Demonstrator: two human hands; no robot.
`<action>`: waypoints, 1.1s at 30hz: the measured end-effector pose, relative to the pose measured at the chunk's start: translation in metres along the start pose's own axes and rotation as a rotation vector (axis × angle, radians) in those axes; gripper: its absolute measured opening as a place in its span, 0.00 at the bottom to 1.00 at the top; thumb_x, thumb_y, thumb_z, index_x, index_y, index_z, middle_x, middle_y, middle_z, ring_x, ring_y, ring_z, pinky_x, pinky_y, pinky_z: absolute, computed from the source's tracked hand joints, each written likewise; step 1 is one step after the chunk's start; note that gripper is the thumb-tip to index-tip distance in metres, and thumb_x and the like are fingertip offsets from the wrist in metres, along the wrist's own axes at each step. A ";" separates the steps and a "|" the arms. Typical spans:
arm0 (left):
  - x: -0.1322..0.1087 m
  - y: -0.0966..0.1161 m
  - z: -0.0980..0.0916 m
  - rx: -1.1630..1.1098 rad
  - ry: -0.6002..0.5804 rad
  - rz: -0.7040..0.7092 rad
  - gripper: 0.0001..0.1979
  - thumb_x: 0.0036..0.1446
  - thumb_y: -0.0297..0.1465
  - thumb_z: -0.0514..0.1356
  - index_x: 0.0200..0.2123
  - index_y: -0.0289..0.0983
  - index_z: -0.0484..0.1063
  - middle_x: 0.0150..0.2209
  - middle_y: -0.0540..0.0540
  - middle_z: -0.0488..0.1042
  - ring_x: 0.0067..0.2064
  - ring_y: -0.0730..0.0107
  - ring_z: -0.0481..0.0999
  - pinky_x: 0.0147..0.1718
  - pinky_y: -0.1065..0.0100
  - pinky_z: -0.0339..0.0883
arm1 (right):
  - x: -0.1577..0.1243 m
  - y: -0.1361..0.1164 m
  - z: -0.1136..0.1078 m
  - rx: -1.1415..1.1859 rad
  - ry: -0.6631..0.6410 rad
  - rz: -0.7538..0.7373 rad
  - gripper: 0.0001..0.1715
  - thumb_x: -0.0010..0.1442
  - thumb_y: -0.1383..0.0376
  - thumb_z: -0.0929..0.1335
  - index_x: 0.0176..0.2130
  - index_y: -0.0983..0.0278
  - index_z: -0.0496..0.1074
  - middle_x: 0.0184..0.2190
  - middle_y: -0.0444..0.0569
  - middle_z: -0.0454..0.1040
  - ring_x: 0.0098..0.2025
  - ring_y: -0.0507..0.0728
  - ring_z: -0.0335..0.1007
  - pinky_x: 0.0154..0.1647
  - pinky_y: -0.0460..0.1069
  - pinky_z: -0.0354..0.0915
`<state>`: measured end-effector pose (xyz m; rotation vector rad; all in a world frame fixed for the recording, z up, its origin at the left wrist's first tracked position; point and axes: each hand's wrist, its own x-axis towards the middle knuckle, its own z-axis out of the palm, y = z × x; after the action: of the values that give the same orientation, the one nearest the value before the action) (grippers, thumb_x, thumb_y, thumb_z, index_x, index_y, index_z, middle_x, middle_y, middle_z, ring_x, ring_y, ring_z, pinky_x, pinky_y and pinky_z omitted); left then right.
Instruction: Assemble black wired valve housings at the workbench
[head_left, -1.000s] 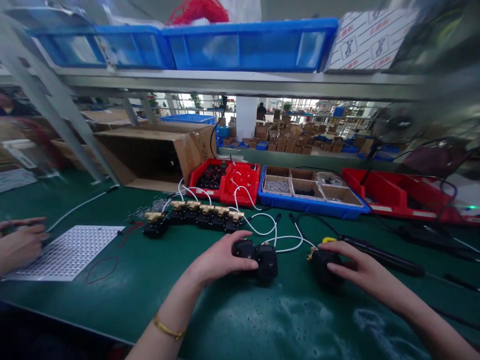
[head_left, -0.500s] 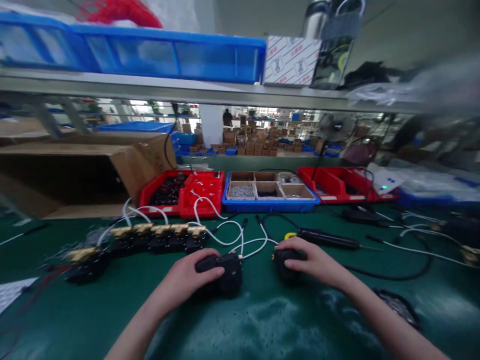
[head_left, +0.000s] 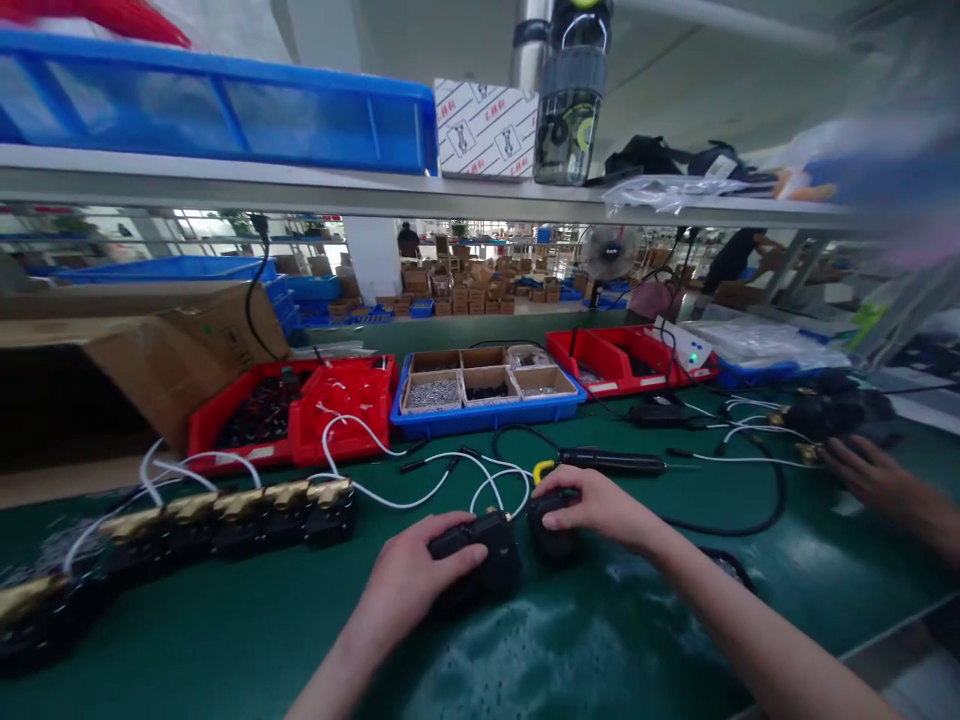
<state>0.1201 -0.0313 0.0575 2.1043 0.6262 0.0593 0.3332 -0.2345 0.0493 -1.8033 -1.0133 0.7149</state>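
Observation:
My left hand [head_left: 420, 565] is closed around a black boxy housing [head_left: 501, 552], thumb on top. It seems to be one of two black blocks side by side, the nearer partly covered by my fingers. My right hand [head_left: 589, 508] grips another black boxy unit [head_left: 551, 538] from its right side. A narrow gap parts the two held pieces. White cables [head_left: 480, 480] with black plugs curl on the green bench behind them. Just beyond my right hand lies a black electric screwdriver [head_left: 611, 461] with a yellow hook end.
A row of black units with brass fittings [head_left: 247, 515] stands at left. Behind are red bins [head_left: 352, 452], a blue sectioned tray [head_left: 487, 410] and a cardboard box [head_left: 180, 350]. At right, another person's hand [head_left: 862, 475] touches similar units. A shelf [head_left: 300, 192] crosses above.
The view has turned right, shifting the bench contents leftward. My hands have brought the black units closer together. Another person's hand has come into view at right.

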 end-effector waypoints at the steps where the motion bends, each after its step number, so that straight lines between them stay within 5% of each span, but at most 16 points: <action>1: 0.003 0.005 0.006 0.004 0.010 0.004 0.28 0.52 0.49 0.65 0.54 0.45 0.80 0.54 0.45 0.80 0.55 0.49 0.77 0.58 0.55 0.67 | -0.001 0.003 -0.004 0.005 0.005 0.007 0.22 0.49 0.58 0.78 0.45 0.60 0.81 0.45 0.47 0.77 0.51 0.63 0.73 0.54 0.55 0.66; 18: 0.088 0.084 0.127 -0.053 0.029 0.152 0.18 0.53 0.44 0.68 0.48 0.50 0.82 0.48 0.51 0.83 0.49 0.58 0.81 0.49 0.64 0.69 | -0.040 0.061 -0.124 0.034 0.163 0.122 0.25 0.50 0.56 0.78 0.47 0.61 0.80 0.46 0.48 0.79 0.50 0.63 0.72 0.52 0.55 0.67; 33: 0.149 0.167 0.217 0.008 -0.025 0.243 0.18 0.54 0.46 0.68 0.48 0.50 0.82 0.47 0.49 0.84 0.49 0.55 0.81 0.49 0.62 0.70 | -0.073 0.101 -0.230 0.005 0.186 0.143 0.31 0.48 0.51 0.80 0.49 0.62 0.81 0.48 0.50 0.80 0.53 0.65 0.73 0.57 0.57 0.66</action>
<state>0.3771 -0.2056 0.0340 2.1764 0.3542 0.1662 0.5157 -0.4213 0.0549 -1.9131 -0.7655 0.6211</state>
